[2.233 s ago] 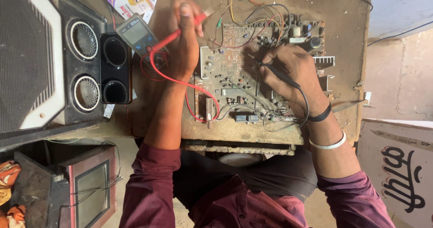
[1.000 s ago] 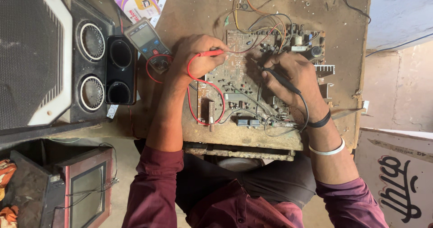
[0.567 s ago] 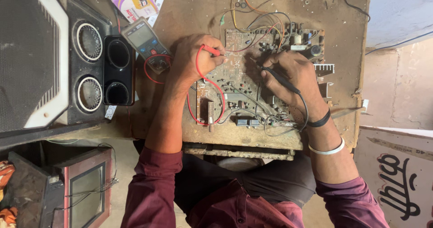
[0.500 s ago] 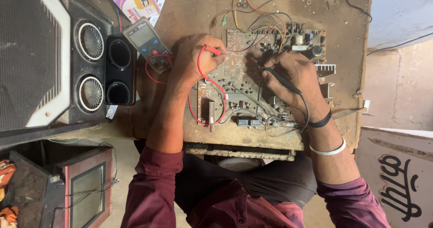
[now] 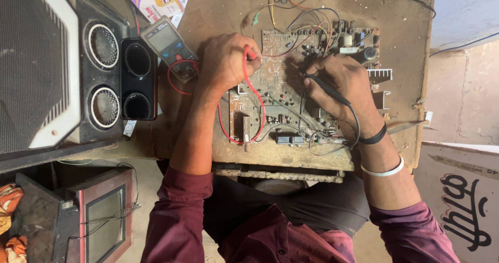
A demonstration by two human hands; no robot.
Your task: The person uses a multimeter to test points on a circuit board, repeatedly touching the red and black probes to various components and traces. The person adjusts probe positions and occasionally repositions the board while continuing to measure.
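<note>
Left hand (image 5: 224, 60) closed on the red probe (image 5: 248, 54), tip down on the upper left of the circuit board (image 5: 291, 94). Right hand (image 5: 340, 81) pinched around the black probe (image 5: 325, 86), tip pressed near the board's middle. Board lying flat on the wooden table (image 5: 218, 13), just ahead of the lap, solder side up as far as can be told. Red lead (image 5: 255, 99) looping across the board and back to the meter (image 5: 169, 44), which lies face up on the table left of the board, beside a black speaker (image 5: 104, 76). Loose coloured wires (image 5: 291, 13) bunched at the board's far edge.

Likely trouble: a probe tip sliding off its small joint and bridging two neighbouring pads, giving a false reading or, with the board powered, a short. Red lead draped over the components could snag and drag the tip sideways. Meter screen turned away from the hands, so a glance across may let either tip drift. Board unclamped, so hard pressing could shift it.
</note>
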